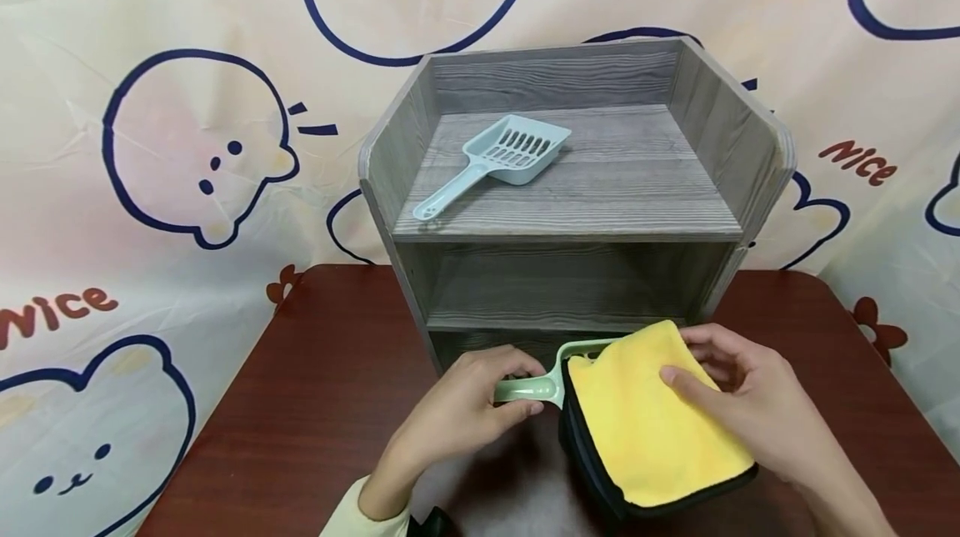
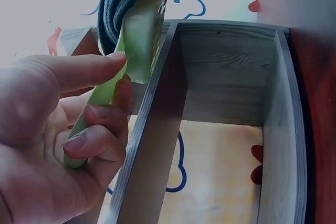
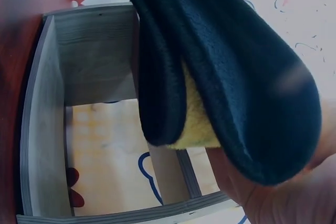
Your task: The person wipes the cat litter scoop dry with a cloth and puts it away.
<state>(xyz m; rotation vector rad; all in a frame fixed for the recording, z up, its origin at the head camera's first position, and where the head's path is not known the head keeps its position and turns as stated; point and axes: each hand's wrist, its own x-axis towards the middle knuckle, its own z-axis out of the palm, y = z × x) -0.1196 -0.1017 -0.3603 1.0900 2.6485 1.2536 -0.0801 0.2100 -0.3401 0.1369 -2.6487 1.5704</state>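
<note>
My left hand [image 1: 465, 399] grips the handle of a light green litter scoop [image 1: 528, 388], its fingers curled round it in the left wrist view. Over the scoop's pan lies a folded cloth [image 1: 652, 429], yellow on one face and dark on the other, hiding most of the pan. My right hand [image 1: 772, 412] pinches the cloth near its upper right side, with the thumb on the yellow face. Dark folds of the cloth [image 3: 262, 87] fill much of the right wrist view and cover part of that hand. Both hands are in front of the shelf, above the table.
A grey wood-grain shelf unit [image 1: 622, 187] stands on the dark red-brown table [image 1: 337, 404]. On its top board rests a light blue slotted litter scoop [image 1: 480, 168], handle toward the front left. A patterned cloth backdrop [image 1: 225, 287] hangs behind.
</note>
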